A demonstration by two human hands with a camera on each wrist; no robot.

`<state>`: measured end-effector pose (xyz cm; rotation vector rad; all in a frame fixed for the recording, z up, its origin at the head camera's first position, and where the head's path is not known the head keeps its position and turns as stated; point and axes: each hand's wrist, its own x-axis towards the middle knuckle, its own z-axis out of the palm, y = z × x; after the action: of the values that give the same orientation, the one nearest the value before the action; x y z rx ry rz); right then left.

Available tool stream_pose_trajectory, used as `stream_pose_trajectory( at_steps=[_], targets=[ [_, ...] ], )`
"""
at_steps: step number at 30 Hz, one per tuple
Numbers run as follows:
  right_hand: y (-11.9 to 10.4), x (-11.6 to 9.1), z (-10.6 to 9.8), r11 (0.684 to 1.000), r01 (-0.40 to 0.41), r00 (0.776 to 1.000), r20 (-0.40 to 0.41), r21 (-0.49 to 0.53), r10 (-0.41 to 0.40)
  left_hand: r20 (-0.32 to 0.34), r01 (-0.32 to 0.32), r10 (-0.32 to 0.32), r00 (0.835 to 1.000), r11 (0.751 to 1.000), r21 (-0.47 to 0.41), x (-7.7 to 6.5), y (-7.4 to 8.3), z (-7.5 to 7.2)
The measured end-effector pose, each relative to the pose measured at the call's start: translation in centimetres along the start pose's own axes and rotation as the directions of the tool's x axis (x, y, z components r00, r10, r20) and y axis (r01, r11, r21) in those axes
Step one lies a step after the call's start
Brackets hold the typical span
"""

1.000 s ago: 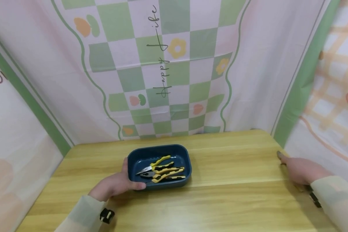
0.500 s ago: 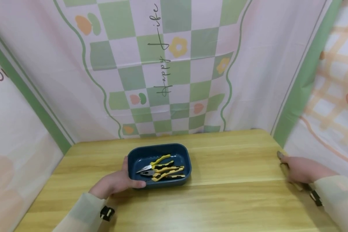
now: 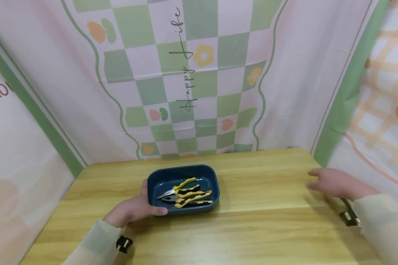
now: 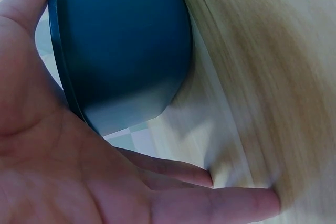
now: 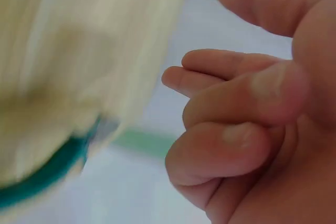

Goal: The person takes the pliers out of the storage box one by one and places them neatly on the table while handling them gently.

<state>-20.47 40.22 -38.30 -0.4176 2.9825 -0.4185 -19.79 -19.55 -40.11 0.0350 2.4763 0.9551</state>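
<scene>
A dark blue rectangular box [image 3: 209, 176] stands on the wooden table and holds pliers with yellow-and-black handles. Needle-nose pliers [image 3: 185, 183] lie above another pair of pliers [image 3: 185, 202] with a blunter head. My left hand [image 3: 134, 210] rests against the box's left end, thumb on its near corner. Seen from the left wrist, the fingers [image 4: 220, 203] are straight and reach the table surface beside the box wall [image 4: 126, 40]. Over the table's right side hovers my right hand [image 3: 339, 184], thumb and fingers apart, some fingers [image 5: 218, 150] loosely curled, nothing held.
The wooden table [image 3: 262, 232] runs back to a patterned curtain [image 3: 205, 84], with more curtain [image 3: 381, 121] along its right side. In the right wrist view a blurred teal curved shape [image 5: 47, 174] shows low on the left; its kind is unclear.
My right hand has left the table's right edge, rising slightly and moving left with its fingers spread. The left hand, box and pliers stay where they were.
</scene>
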Motion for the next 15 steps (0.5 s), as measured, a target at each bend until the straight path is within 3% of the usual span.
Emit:
stream_pose_trajectory(
  at_steps=[3, 5, 7, 12, 15],
  targets=[
    [-1.9, 0.6, -0.4, 0.991, -0.024, 0.999, 0.024, 0.132, 0.021, -0.002, -0.011, 0.011, 1.0, 1.0, -0.004, 0.0, 0.1, 0.1],
    [-3.0, 1.3, -0.7, 0.967, -0.068, 0.997, 0.062, 0.246, 0.054, -0.005, -0.01, 0.01, 1.0, 1.0, 0.001, 0.0, 0.1, 0.1],
    [-4.1, 2.0, -1.1, 0.922, -0.129, 0.989, 0.109, 0.366, 0.096, -0.007, -0.009, 0.009, 1.0, 1.0, 0.005, 0.0, 0.1, 0.2],
    [-6.4, 3.7, -1.8, 0.76, -0.199, 0.979, 0.151, 0.619, 0.134, -0.015, -0.004, 0.005, 1.0, 1.0, 0.017, 0.1, -0.1, 0.3],
    [-8.1, 4.7, -1.8, 0.707, -0.214, 0.977, 0.158, 0.674, 0.145, -0.017, -0.003, 0.003, 1.0, 1.0, 0.007, 0.1, -0.2, 0.4]
  ],
)
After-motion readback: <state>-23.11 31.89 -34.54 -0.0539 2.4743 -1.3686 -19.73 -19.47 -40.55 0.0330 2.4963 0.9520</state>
